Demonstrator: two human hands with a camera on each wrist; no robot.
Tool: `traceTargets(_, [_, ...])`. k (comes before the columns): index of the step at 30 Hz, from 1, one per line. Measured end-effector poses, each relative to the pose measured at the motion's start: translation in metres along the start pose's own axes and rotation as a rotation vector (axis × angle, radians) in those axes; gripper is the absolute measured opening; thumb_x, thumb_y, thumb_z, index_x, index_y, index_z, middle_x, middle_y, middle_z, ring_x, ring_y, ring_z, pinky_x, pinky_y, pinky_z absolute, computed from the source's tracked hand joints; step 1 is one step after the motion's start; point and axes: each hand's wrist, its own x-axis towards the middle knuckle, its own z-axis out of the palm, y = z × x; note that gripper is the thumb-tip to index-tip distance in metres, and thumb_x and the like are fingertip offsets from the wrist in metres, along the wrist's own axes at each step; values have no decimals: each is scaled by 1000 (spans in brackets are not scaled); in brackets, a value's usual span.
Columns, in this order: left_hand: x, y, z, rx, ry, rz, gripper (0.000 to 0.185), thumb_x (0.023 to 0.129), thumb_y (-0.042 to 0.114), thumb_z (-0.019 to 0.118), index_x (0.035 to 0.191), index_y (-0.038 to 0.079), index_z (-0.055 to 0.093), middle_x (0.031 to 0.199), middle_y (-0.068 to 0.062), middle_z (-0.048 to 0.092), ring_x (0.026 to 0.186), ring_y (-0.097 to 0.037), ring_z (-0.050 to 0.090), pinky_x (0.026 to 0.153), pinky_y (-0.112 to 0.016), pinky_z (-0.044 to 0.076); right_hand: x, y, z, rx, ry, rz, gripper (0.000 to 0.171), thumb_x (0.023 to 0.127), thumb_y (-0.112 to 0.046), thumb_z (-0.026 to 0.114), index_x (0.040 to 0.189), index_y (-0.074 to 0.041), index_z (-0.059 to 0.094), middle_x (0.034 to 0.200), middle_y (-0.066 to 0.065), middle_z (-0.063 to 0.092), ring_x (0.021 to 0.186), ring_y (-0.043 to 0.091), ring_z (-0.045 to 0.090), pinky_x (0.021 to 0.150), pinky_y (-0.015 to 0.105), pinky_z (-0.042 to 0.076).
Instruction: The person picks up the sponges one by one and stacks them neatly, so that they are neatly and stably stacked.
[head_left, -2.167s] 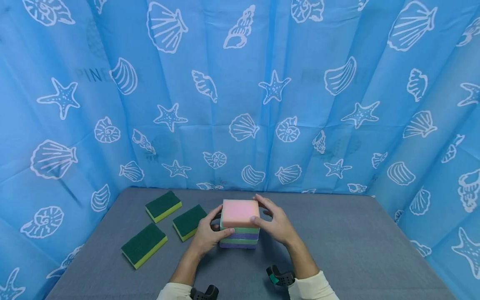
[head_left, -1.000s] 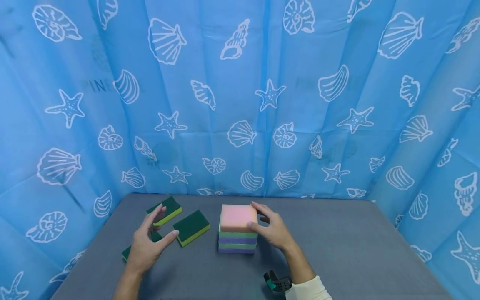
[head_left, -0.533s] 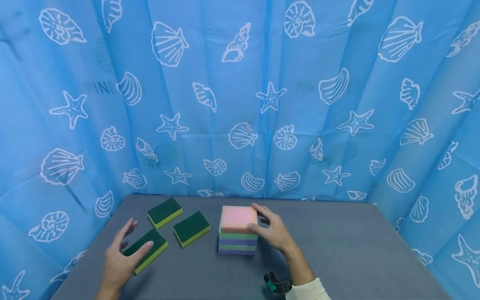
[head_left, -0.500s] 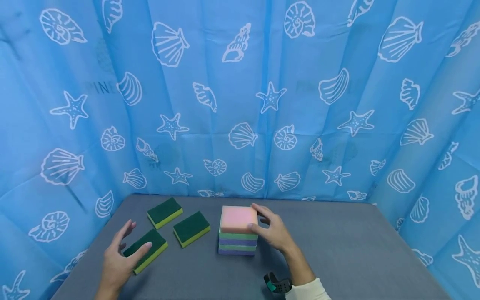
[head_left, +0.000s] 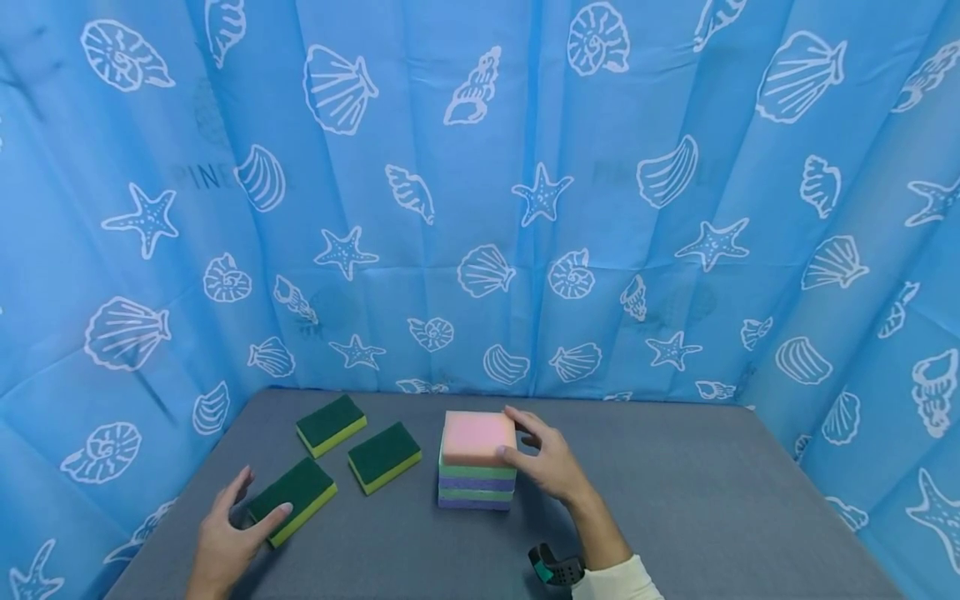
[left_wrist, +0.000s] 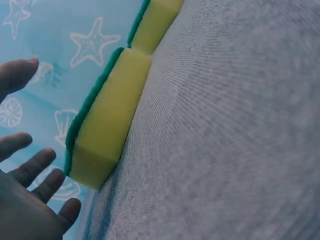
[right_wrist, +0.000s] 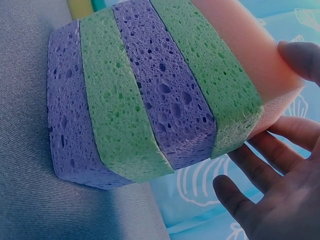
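Observation:
A stack of sponges point(head_left: 477, 482) stands mid-table: purple and green layers with a pink sponge point(head_left: 478, 437) on top. My right hand point(head_left: 527, 442) rests against the pink sponge's right side. In the right wrist view its thumb point(right_wrist: 300, 56) touches the pink sponge point(right_wrist: 245, 50), while the other fingers point(right_wrist: 260, 172) stay straight and apart from the stack point(right_wrist: 145, 95). My left hand point(head_left: 238, 515) hovers with spread fingers at the near-left end of a green-and-yellow scouring sponge point(head_left: 294, 498). In the left wrist view the left hand point(left_wrist: 30, 190) is just short of that sponge point(left_wrist: 107, 120).
Two more green-and-yellow scouring sponges point(head_left: 331, 423) point(head_left: 384, 455) lie behind the near one on the grey table point(head_left: 675, 500). A blue shell-print curtain point(head_left: 525, 208) encloses the back and both sides. A dark wrist strap point(head_left: 557, 568) shows on my right forearm.
My left hand let go of the stack, swung left, then sank toward the nearest scouring sponge. My right hand has stayed on the pink sponge.

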Motion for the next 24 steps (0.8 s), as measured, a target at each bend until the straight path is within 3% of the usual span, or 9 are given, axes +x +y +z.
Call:
traceTargets(7, [-6,13,-8,59,-126,-112,119,80,60,69,151,-7,-1,146,-38,13,132,-56,13,105,-63,17,0,2,0,9,3,-6,55,89,-4,67,138,10,46,134,28,49,121,42,47,95,61,37])
traceTargets(12, [-2,10,-12,127,-195,-145,123,78,64,67,148,-14,2,139,-43,14,126,-59,18,102,-66,20,0,3,0,9,14,-12,55,88,-4,67,138,10,47,134,27,50,120,42,48,95,62,37])
traceTargets(24, [0,0,-20,291,-243,-169,127,69,73,68,142,-19,19,131,-46,22,119,-65,23,94,-70,26,1,5,0,0,7,-6,56,88,-5,67,138,9,46,135,27,49,120,41,48,95,60,38])
